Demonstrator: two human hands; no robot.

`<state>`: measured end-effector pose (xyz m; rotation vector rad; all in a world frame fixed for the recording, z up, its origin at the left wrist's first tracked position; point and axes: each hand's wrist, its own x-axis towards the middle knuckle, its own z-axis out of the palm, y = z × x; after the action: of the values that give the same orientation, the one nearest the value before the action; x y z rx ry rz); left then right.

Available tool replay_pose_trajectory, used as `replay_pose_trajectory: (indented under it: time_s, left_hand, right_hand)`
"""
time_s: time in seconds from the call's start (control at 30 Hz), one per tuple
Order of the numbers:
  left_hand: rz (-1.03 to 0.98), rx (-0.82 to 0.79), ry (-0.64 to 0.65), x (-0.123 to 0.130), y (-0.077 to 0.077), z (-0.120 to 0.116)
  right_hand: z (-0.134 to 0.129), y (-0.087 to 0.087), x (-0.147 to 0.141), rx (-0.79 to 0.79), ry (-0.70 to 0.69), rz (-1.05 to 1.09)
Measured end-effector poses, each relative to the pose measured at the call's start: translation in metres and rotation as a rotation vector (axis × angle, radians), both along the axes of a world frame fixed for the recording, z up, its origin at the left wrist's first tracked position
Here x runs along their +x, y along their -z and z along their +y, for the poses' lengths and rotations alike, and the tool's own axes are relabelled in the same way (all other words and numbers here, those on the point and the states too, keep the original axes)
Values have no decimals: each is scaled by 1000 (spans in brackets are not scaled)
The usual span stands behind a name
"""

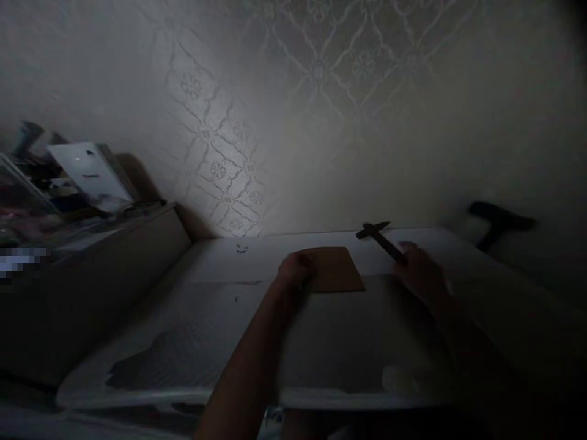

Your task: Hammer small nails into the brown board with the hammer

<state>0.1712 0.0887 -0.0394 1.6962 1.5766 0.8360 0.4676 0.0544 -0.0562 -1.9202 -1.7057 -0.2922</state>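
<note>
White box (85, 174) on cabinet (114, 269), contents hidden; left hand (296, 269) stretched forward, clamped on brown board (338, 269), mid-way across surface (330, 348); right hand (422, 272) apart, wrapped round hammer (383, 240), head uppermost

Dim light, seemingly from the left, leaves a sheen on the embossed wallpaper (220, 171) and throws a soft shadow (502, 221) of the hammer (386, 244) rightward. The lower right sinks to near-black; the right hand (419, 272) blurs, and wide-angle distortion stretches the edges.
</note>
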Motion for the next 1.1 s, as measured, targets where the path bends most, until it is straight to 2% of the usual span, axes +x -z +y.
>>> replay_pose_trajectory:
  time_s: [0.1,0.17,0.3,0.5,0.63,1.1]
  left_hand:
    - [-38,-8,0,0,2,1]
    - [-53,-20,8,0,2,1]
    - [-65,-32,10,0,2,1]
    - [-24,-21,-2,0,2,1]
    - [16,-18,-8,0,2,0]
    - [-14,-10,2,0,3,1]
  right_hand:
    - [0,-5,-9,125,-133,27]
    - [-1,-5,-14,152,-253,27]
    - [-5,-4,-24,139,-477,54]
    - [-11,-5,-37,47,-673,93]
    - [-15,-7,-43,-37,-728,86]
    - [-16,-6,-45,-15,-709,102]
